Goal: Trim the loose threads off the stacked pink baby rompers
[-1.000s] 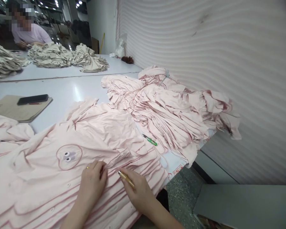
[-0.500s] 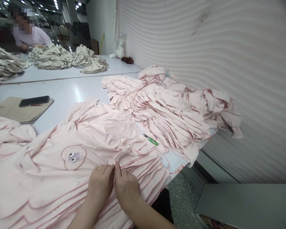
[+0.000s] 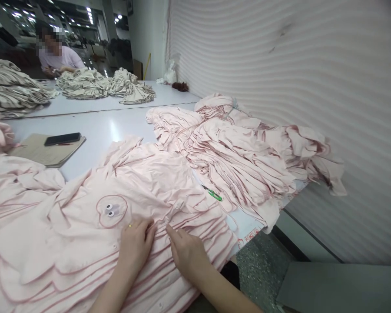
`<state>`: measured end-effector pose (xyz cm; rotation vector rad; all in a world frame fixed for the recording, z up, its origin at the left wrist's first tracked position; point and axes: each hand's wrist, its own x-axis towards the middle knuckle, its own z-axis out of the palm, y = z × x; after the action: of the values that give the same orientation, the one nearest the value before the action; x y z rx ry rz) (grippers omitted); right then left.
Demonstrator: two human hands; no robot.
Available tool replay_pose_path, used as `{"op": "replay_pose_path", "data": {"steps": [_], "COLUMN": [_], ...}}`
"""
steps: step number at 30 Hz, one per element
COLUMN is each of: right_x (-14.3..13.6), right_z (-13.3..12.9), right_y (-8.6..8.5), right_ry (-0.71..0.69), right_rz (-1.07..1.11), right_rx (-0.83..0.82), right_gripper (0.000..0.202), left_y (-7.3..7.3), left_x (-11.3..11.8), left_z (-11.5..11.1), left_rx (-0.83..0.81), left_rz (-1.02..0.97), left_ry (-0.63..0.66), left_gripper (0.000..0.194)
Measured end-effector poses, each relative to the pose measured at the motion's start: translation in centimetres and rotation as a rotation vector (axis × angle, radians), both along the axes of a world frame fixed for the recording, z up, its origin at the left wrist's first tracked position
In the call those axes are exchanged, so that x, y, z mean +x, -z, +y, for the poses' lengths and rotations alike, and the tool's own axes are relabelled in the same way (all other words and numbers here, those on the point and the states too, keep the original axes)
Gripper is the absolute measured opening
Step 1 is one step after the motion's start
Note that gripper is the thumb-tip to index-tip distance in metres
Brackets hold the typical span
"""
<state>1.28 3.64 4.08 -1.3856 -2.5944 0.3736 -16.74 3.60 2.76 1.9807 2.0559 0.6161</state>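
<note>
A pale pink garment (image 3: 84, 243) with a purple face patch with googly eyes (image 3: 111, 210) lies on top of a stack of like garments with darker pink edging. My left hand (image 3: 135, 243), a ring on one finger, is closed on its front edge, fingertips curled into the cloth. Just to the right, my right hand (image 3: 189, 254) has its fingertips on the buttoned placket (image 3: 174, 210), pinching the cloth; its thumb is mostly hidden. Green-handled thread snips (image 3: 212, 192) lie beyond my right hand, beside the stack.
Tied bundles of pink garments (image 3: 234, 152) lie at the right, against the wavy wall covering (image 3: 280, 65). A phone (image 3: 62, 138) rests on a brown notebook (image 3: 35, 150) at the left. Grey-green garment piles (image 3: 84, 83) and a person (image 3: 60, 56) are across the table (image 3: 117, 124).
My hands have drawn slightly apart along the garment's edge, after being fingertip to fingertip. The view has turned a little left, so everything sits farther right.
</note>
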Motion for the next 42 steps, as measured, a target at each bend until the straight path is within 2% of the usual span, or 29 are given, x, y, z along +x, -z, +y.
{"op": "replay_pose_path", "data": {"steps": [2, 4, 8, 11, 13, 15, 19, 23, 29, 31, 33, 36, 38, 40, 42], "right_x": [-0.1, 0.1, 0.1, -0.3, -0.5, -0.7, -1.7, -3.1, -4.9, -6.1, -7.4, -8.0, -7.0, -5.4, -4.1], "right_z": [-0.3, -0.5, -0.2, 0.1, -0.1, -0.6, -1.4, -1.6, -2.3, -2.4, -2.5, -2.2, -1.9, -1.6, -1.4], "right_y": [0.0, -0.2, -0.8, -0.9, -1.0, -1.2, -1.2, -1.3, -1.1, -0.3, 0.6, 1.2, 1.0, 0.5, 0.2], "right_ry": [0.012, 0.013, 0.030, 0.063, 0.037, -0.012, -0.035, -0.025, -0.030, -0.013, 0.067, 0.156, 0.076, -0.069, -0.135], "right_rz": [-0.098, -0.073, 0.266, 0.422, 0.472, 0.489, 0.462, 0.380, 0.159, 0.045, -0.076, -0.167, -0.158, -0.122, -0.058], "right_rx": [0.020, 0.015, -0.083, -0.096, -0.110, -0.151, -0.173, -0.098, 0.041, 0.109, 0.156, 0.133, 0.093, 0.083, 0.082], "right_gripper": [0.055, 0.055, 0.041, 0.039, 0.037, 0.034, 0.034, 0.040, 0.046, 0.050, 0.053, 0.052, 0.053, 0.054, 0.052], "left_y": [-0.1, -0.1, 0.2, 0.2, 0.3, 0.4, 0.9, 0.8, 0.5, 0.6, 0.9, 1.4, 1.5, 1.2, 0.8], "left_x": [0.5, 1.2, 1.8, 0.5, -0.9, -2.2, -3.7, -4.2, -4.5, -4.2, -3.7, -3.0, -3.0, -3.3, -3.5], "left_z": [0.4, 1.4, 2.7, 1.4, 0.0, -1.3, -2.0, -1.2, -0.5, -1.0, -2.1, -3.8, -4.0, -3.5, -2.7], "left_rx": [-0.023, -0.016, 0.024, 0.074, 0.128, 0.203, 0.344, 0.351, 0.401, 0.405, 0.420, 0.415, 0.332, 0.211, 0.124], "left_rz": [0.048, 0.076, 0.084, 0.073, 0.110, 0.135, 0.040, -0.047, 0.002, 0.013, 0.053, 0.151, 0.174, 0.146, 0.105], "left_ry": [-0.015, -0.064, -0.084, -0.047, -0.035, -0.001, 0.093, 0.113, 0.151, 0.167, 0.198, 0.251, 0.237, 0.185, 0.166], "left_gripper": [0.020, 0.023, 0.023, 0.018, 0.021, 0.016, 0.018, 0.022, 0.026, 0.023, 0.019, 0.025, 0.025, 0.018, 0.019]}}
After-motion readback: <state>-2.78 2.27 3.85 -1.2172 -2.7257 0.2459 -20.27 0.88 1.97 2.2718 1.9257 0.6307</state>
